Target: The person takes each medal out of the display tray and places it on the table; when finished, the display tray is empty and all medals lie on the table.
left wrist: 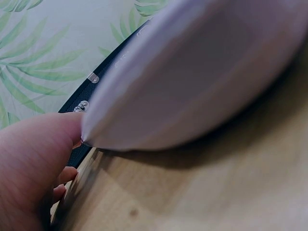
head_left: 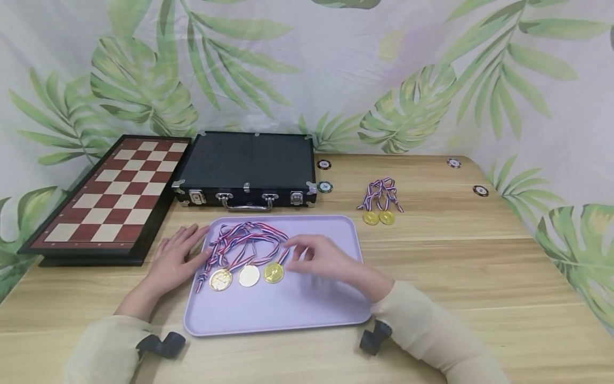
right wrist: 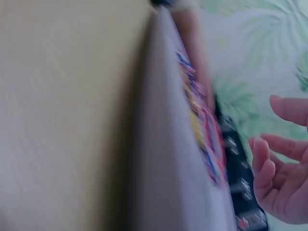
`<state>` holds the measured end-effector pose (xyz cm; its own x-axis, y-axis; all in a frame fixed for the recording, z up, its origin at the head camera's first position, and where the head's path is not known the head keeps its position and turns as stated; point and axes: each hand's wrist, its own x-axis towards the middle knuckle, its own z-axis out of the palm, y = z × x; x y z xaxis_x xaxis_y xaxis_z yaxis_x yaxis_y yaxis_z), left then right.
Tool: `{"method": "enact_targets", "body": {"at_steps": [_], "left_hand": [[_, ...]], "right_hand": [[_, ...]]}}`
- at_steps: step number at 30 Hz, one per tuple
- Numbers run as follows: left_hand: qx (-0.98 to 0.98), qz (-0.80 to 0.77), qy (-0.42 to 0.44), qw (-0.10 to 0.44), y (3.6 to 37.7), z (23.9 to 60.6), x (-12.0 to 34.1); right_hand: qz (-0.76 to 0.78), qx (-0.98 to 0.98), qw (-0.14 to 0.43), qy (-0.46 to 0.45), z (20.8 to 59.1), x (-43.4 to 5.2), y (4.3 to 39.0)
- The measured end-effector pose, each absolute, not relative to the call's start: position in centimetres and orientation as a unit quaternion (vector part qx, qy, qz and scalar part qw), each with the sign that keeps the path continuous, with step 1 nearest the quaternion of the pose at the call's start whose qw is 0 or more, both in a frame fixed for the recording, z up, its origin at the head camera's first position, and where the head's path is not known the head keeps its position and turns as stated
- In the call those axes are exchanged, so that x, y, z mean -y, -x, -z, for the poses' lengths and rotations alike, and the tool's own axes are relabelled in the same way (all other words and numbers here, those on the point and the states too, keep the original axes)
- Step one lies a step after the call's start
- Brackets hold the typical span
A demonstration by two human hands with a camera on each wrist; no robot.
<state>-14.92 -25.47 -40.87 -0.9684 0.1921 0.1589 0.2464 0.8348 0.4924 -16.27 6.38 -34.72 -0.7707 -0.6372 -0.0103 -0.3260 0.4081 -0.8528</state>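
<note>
While seemingly steadying tray (head_left: 288,314) by left edge with relaxed left hand (head_left: 176,257), poises loose-fingered, empty right hand (head_left: 322,256) near medals (head_left: 274,273).

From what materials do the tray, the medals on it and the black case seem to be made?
Tray: probably matte plastic, evenly lilac and smooth.
Medals: probably gold-toned metal, shiny; the middle one reflects brightly.
Case: dull black covering, material unclear; silvery corners and latches gleam like metal.
</note>
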Motion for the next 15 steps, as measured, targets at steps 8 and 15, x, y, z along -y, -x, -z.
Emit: {"method": "enact_targets", "body": {"at_steps": [8, 15], "left_hand": [[0.956, 0.263, 0.118, 0.054, 15.0, 40.9, 25.4], [0.955, 0.264, 0.121, 0.060, 15.0, 40.8, 25.4]], "right_hand": [[0.393, -0.867, 0.143, 0.269, 37.3, -3.8, 15.6], [0.297, -0.913, 0.101, 0.263, 38.6, -3.5, 15.5]]}}
